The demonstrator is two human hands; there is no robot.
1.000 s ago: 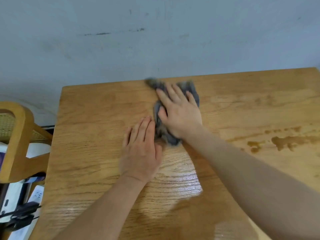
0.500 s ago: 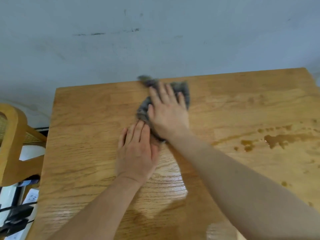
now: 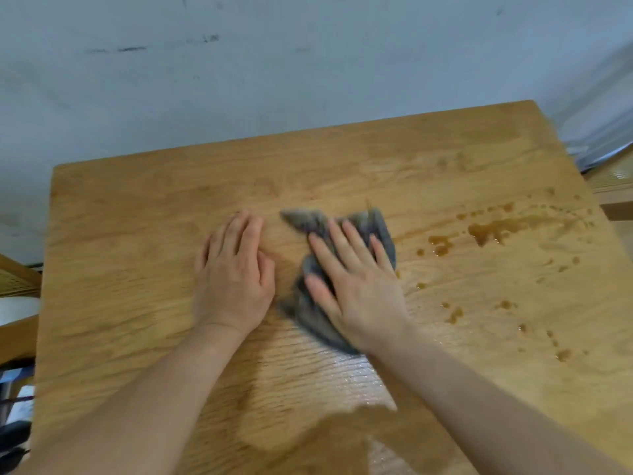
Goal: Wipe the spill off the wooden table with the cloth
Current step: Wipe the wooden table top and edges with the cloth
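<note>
A pale blue-grey wall [image 3: 308,80] fills the back, streaked with dark scuff marks [image 3: 132,49]. A wooden chair [image 3: 17,337] with woven panelling stands at the left edge.

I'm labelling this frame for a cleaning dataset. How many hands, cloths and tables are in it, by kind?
Hands: 2, left hand flat on the wood, right hand pressing the cloth
Cloths: 1, grey cloth
Tables: 1, wooden table
Total: 4
</note>
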